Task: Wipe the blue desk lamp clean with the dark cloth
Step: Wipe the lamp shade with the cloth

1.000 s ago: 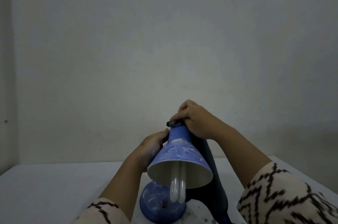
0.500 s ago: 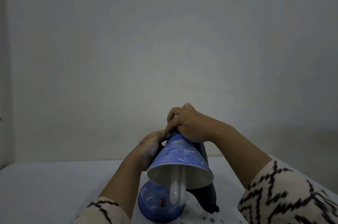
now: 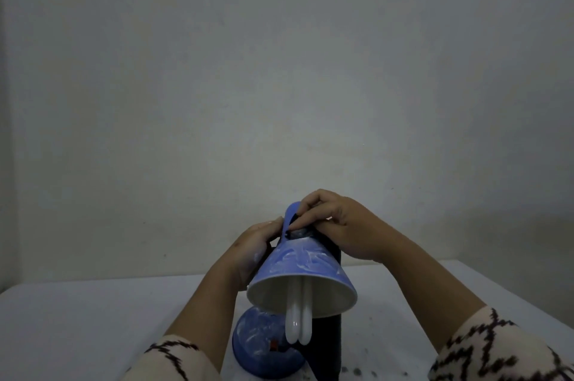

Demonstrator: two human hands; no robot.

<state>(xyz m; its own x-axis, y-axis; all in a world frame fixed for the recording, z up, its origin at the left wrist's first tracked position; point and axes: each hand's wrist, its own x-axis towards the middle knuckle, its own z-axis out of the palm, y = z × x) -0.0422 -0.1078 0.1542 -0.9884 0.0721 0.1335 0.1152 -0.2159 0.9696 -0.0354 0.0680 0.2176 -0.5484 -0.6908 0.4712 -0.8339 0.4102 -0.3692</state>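
While the left hand gripped the blue lamp shade, the right hand pinched the dark cloth at its neck; wiping the smeared cone seemed next.

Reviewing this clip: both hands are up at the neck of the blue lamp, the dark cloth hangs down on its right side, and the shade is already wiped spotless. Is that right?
Not quite. The head view shows the shade of the lamp still covered in white smears. The rest holds: the left hand and right hand are up at its neck, and the cloth hangs down on the right.
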